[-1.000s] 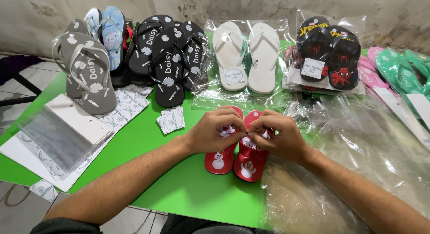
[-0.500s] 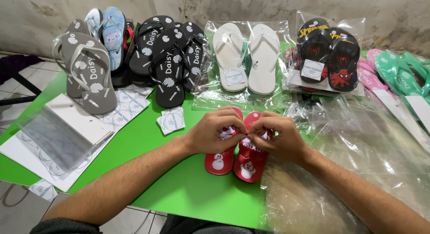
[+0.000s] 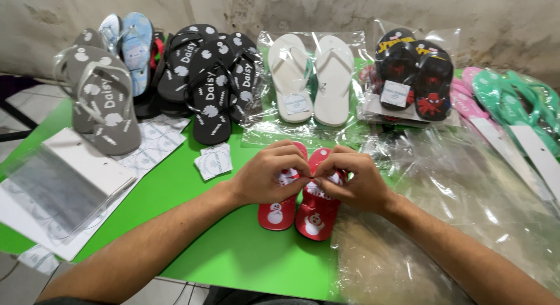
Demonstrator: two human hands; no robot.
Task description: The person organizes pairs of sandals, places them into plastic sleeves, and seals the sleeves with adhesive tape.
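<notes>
Both hands, the left hand [image 3: 269,178] and right hand [image 3: 352,181], are pinching the straps of small red flip-flops [image 3: 298,210] printed with white snowman figures.

At the back of your green table, a clear plastic bag [image 3: 350,127] holds the white pair with a small white square label [image 3: 296,103], and just to its right another clear bag [image 3: 373,109] holds the black pair with a white square label [image 3: 394,93]. In front of the black pairs lies a small stack of white square stickers [image 3: 213,161], and beside it, under the grey pair, a white sheet of round stickers [image 3: 153,148]. At your left a pile of flat clear bags [image 3: 55,185] rests on white cards, and at your right loose clear plastic bags [image 3: 466,194] cover the table.
</notes>
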